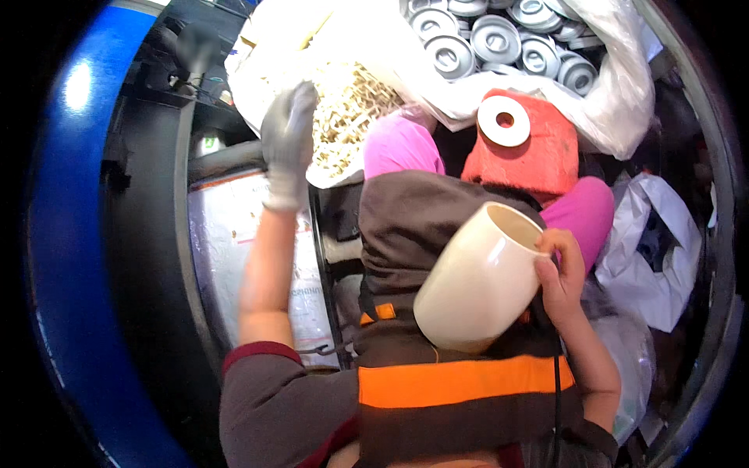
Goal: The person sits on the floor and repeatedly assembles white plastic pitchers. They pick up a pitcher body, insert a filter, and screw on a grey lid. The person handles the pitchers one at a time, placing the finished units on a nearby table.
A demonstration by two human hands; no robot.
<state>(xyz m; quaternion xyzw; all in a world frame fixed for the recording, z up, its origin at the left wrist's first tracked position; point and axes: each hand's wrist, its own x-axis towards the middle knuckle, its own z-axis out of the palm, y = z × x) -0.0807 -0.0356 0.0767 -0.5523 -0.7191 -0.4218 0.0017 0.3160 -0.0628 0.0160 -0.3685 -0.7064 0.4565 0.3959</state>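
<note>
A cream plastic container [477, 277], rounded and open at the top, lies tilted across my lap. My right hand [563, 269], bare, grips its rim, with the fingers over the edge and the thumb outside. Over the left edge of a heap of small cream plastic pieces [353, 117] is my left hand [289, 144] in a grey glove. Motion smears its fingers, and whether it holds a piece does not show. The pieces lie in a white bag [269, 39]. Little of the container's inside can be seen.
Round grey plastic lids [495, 40] fill another bag at the far right. A white ring [491, 125] rests on a red cloth-covered block [530, 160] beyond my lap. White plastic bags [655, 257] lie at right; a printed white sheet [234, 226] is at left, near a blue panel [70, 234].
</note>
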